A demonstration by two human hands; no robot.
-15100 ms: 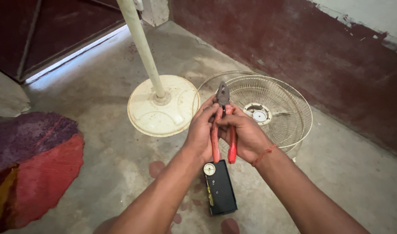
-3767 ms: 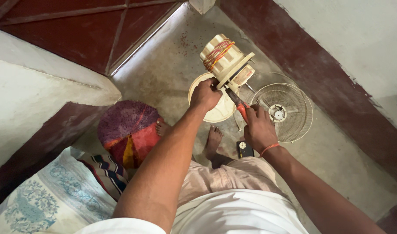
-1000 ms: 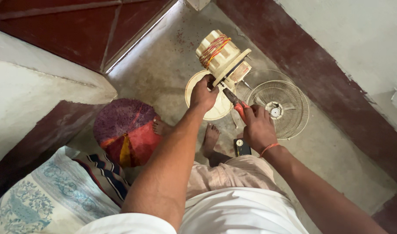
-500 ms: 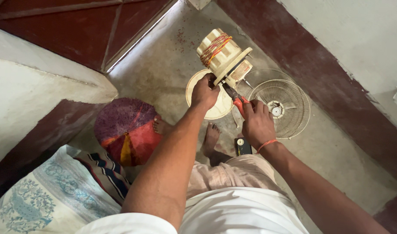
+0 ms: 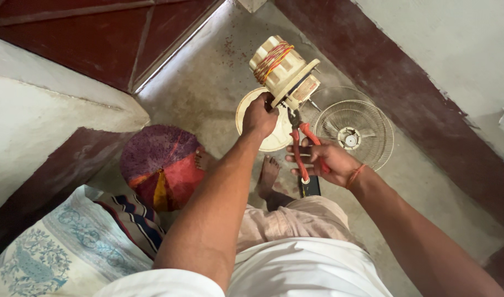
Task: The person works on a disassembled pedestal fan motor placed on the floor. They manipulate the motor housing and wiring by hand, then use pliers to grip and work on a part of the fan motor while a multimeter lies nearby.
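Above bare floor, hands grip fan motor (image 5: 282, 69) and red-handled pliers (image 5: 301, 146)

My left hand (image 5: 259, 116) grips the cream fan motor housing (image 5: 282, 69) from below; it tilts, with red and yellow windings showing around its upper end. My right hand (image 5: 324, 161) closes around red-handled pliers (image 5: 299, 146), whose dark nose points up at the housing's lower edge.
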